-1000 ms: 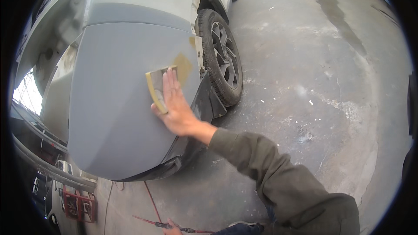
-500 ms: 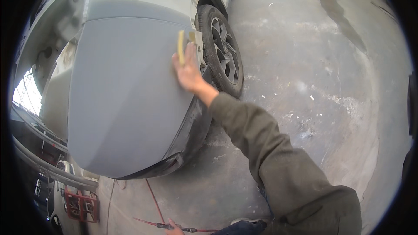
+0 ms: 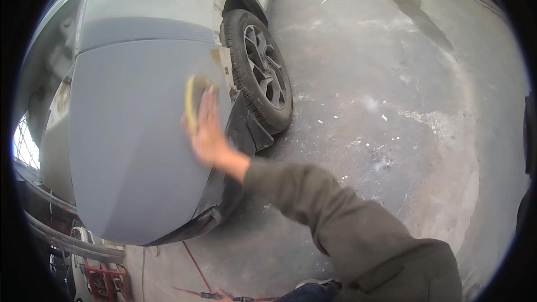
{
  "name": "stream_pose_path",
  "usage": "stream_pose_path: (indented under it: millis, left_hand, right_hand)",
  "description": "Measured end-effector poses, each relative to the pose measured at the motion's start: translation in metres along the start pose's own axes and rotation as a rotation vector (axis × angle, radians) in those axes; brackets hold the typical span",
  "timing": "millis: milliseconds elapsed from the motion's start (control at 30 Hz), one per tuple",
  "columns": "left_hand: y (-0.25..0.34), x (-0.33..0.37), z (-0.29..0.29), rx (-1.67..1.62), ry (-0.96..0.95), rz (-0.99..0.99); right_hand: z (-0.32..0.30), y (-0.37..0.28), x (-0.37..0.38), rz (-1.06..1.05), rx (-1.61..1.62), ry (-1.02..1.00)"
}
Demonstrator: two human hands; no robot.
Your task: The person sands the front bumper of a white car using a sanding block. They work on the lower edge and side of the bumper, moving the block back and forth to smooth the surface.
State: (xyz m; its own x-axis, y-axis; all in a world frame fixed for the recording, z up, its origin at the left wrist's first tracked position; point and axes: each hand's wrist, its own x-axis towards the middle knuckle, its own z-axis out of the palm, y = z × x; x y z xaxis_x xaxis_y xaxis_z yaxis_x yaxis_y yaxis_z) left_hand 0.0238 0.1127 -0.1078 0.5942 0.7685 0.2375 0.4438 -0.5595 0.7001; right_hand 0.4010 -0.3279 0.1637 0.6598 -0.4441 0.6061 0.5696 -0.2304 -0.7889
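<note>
The right hand point(image 3: 208, 137) grips a yellow-edged pad point(image 3: 191, 100), fingers flat over it against the grey panel point(image 3: 126, 123), likely spreading pressure; the left hand point(image 3: 224, 295) meets a red-and-black tool point(image 3: 243, 299), closure impossible to tell!

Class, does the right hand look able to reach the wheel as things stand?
Probably yes: the right hand is nearby, and the wheel stands uncovered on its outer side, though the hand is occupied with the pad on the panel.
</note>
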Motion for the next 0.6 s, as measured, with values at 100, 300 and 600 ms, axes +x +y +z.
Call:
stream_pose_path:
  millis: [100, 300, 600]
  left_hand:
    - [-0.062, 0.036, -0.012, 0.382, -0.122, -0.139]
    - [-0.035, 0.013, -0.005, -0.183, -0.127, -0.099]
    - [-0.052, 0.025, -0.014, 0.132, -0.167, -0.094]
  right_hand:
    - [0.005, -0.014, -0.034, -0.103, 0.113, -0.177]
    - [-0.032, 0.002, 0.045, 0.227, 0.076, -0.017]
    - [-0.048, 0.006, 0.045, 0.156, 0.169, 0.008]
